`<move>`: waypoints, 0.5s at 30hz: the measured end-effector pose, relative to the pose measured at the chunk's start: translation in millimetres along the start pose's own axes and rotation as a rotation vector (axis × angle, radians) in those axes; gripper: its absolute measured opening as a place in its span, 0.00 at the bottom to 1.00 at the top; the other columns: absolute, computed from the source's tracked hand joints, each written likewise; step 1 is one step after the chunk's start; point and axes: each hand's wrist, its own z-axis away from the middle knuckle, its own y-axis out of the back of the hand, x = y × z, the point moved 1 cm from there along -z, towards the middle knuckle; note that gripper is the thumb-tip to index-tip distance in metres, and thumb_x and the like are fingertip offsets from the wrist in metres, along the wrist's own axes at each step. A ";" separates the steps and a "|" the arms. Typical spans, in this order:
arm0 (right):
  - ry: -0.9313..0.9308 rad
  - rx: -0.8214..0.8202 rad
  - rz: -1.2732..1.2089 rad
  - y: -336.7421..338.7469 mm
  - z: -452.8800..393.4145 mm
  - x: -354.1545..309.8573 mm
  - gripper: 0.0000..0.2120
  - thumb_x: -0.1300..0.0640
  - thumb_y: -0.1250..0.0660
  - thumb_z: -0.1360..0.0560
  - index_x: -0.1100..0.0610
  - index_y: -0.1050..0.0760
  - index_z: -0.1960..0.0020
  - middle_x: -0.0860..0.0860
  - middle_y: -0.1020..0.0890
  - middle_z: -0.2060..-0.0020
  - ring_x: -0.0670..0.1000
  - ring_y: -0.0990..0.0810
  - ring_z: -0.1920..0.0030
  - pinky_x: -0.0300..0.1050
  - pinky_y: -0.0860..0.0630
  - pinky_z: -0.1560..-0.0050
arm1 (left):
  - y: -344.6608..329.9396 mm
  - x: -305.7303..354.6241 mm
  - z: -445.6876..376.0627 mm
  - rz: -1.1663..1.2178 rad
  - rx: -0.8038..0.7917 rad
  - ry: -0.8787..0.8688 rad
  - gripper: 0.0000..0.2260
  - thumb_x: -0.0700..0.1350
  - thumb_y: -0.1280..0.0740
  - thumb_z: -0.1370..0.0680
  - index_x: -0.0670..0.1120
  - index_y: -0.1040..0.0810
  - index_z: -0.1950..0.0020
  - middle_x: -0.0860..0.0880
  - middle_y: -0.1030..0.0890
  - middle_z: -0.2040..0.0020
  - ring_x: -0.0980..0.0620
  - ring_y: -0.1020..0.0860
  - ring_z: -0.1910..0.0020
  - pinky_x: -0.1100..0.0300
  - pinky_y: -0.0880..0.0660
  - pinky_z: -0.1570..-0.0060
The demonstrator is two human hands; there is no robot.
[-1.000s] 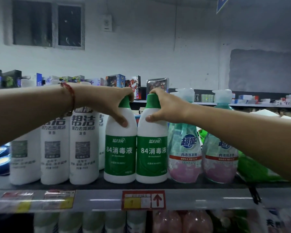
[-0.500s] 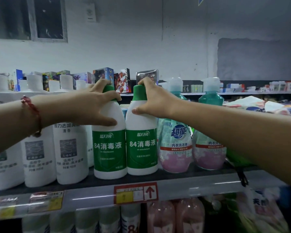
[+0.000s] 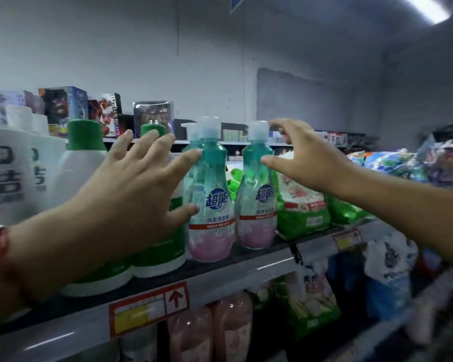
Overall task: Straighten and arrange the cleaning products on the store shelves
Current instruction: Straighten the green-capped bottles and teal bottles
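Shelf, two teal detergent bottles
Left hand [image 3: 131, 194] spread wide at left bottle [image 3: 209, 194]; right hand [image 3: 302, 160] wide, at right bottle [image 3: 256, 194]

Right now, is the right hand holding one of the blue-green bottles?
No, the right hand is spread open beside the right blue-green bottle, its fingers not wrapped around it.

Two bottles [image 3: 209, 194] left of bags [image 3: 301, 205]
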 end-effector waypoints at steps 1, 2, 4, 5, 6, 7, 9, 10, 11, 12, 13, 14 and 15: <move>-0.100 -0.026 -0.036 -1.2 1.6 12.3 0.36 0.41 0.31 0.24 0.52 0.40 0.21 0.53 0.28 0.29 0.54 0.26 0.32 0.49 0.28 0.39 | 8.4 10.7 -3.0 0.020 -0.054 0.028 0.41 0.74 0.48 0.24 0.57 0.60 0.18 0.42 0.49 0.17 0.39 0.51 0.18 0.40 0.58 0.22; -0.176 -0.067 -0.075 -2.9 1.3 21.5 0.38 0.40 0.31 0.24 0.52 0.41 0.21 0.54 0.28 0.30 0.55 0.24 0.34 0.48 0.26 0.43 | 5.8 23.4 -9.4 0.000 -0.036 0.032 0.41 0.74 0.50 0.24 0.57 0.63 0.19 0.40 0.50 0.17 0.38 0.53 0.18 0.38 0.60 0.22; -0.267 -0.183 -0.147 -11.5 -4.1 33.9 0.42 0.38 0.31 0.25 0.52 0.45 0.19 0.55 0.27 0.29 0.56 0.22 0.37 0.46 0.24 0.49 | 6.4 47.4 -23.4 -0.011 -0.078 0.078 0.41 0.74 0.54 0.24 0.57 0.66 0.19 0.37 0.50 0.17 0.35 0.55 0.18 0.35 0.60 0.22; -0.286 -0.250 -0.179 -20.7 -7.8 38.3 0.45 0.37 0.30 0.26 0.54 0.46 0.19 0.56 0.28 0.28 0.57 0.22 0.36 0.46 0.24 0.46 | 3.9 53.4 -30.2 -0.009 -0.089 0.118 0.41 0.74 0.54 0.24 0.57 0.67 0.19 0.36 0.49 0.18 0.33 0.54 0.19 0.35 0.60 0.22; -0.287 -0.313 -0.216 -32.2 -10.4 41.8 0.46 0.37 0.28 0.28 0.55 0.44 0.20 0.57 0.28 0.28 0.57 0.23 0.35 0.48 0.25 0.42 | 0.6 57.1 -37.3 -0.029 -0.081 0.144 0.41 0.74 0.55 0.24 0.56 0.67 0.19 0.36 0.47 0.18 0.33 0.53 0.19 0.34 0.59 0.22; -0.272 -0.366 -0.255 -47.7 -12.6 47.2 0.44 0.38 0.26 0.30 0.56 0.39 0.23 0.57 0.24 0.32 0.56 0.21 0.37 0.50 0.23 0.39 | -0.5 62.5 -43.1 -0.060 -0.110 0.169 0.41 0.74 0.55 0.24 0.56 0.67 0.19 0.35 0.45 0.18 0.32 0.51 0.19 0.33 0.59 0.22; -0.225 -0.403 -0.301 -77.1 -13.1 57.1 0.40 0.42 0.21 0.33 0.58 0.34 0.31 0.52 0.18 0.47 0.51 0.17 0.53 0.47 0.18 0.53 | -10.1 73.3 -46.2 -0.072 -0.134 0.205 0.41 0.74 0.55 0.24 0.56 0.70 0.20 0.35 0.41 0.20 0.32 0.50 0.19 0.32 0.60 0.23; -0.198 -0.385 -0.319 -87.4 -11.8 61.3 0.39 0.46 0.19 0.33 0.58 0.35 0.31 0.49 0.19 0.52 0.48 0.18 0.60 0.42 0.21 0.63 | -19.8 75.8 -48.2 -0.050 -0.135 0.215 0.42 0.75 0.55 0.25 0.57 0.72 0.21 0.35 0.39 0.20 0.32 0.51 0.19 0.32 0.61 0.23; -0.159 -0.349 -0.350 -94.8 -11.8 66.3 0.40 0.50 0.19 0.32 0.58 0.37 0.29 0.47 0.20 0.55 0.48 0.20 0.63 0.40 0.24 0.67 | -24.2 79.5 -49.0 -0.025 -0.137 0.229 0.43 0.75 0.54 0.25 0.58 0.73 0.21 0.35 0.38 0.21 0.33 0.52 0.19 0.32 0.63 0.24; -0.113 -0.308 -0.378 -100.3 -11.8 70.4 0.41 0.53 0.19 0.32 0.58 0.38 0.28 0.47 0.21 0.58 0.48 0.21 0.64 0.42 0.24 0.66 | -29.0 82.2 -48.8 0.004 -0.126 0.257 0.44 0.76 0.53 0.26 0.60 0.74 0.22 0.36 0.38 0.21 0.34 0.54 0.19 0.32 0.65 0.24; -0.070 -0.277 -0.406 -104.9 -12.1 74.9 0.40 0.53 0.19 0.32 0.57 0.37 0.28 0.48 0.21 0.59 0.48 0.21 0.62 0.45 0.22 0.63 | -32.8 85.1 -47.4 0.027 -0.118 0.286 0.44 0.76 0.51 0.26 0.62 0.74 0.22 0.36 0.39 0.20 0.35 0.56 0.19 0.34 0.67 0.25; -0.032 -0.258 -0.432 -109.1 -11.7 78.3 0.41 0.51 0.19 0.32 0.57 0.37 0.27 0.48 0.20 0.57 0.49 0.20 0.59 0.48 0.20 0.57 | -36.6 88.4 -46.9 0.046 -0.106 0.310 0.44 0.75 0.50 0.27 0.63 0.74 0.23 0.35 0.41 0.20 0.36 0.59 0.19 0.37 0.68 0.26; -0.006 -0.239 -0.439 -114.2 -10.9 81.7 0.43 0.49 0.19 0.33 0.55 0.38 0.26 0.49 0.19 0.52 0.49 0.19 0.54 0.50 0.19 0.52 | -38.9 92.7 -46.6 0.051 -0.118 0.336 0.43 0.75 0.49 0.27 0.64 0.74 0.23 0.35 0.42 0.20 0.36 0.60 0.19 0.38 0.67 0.27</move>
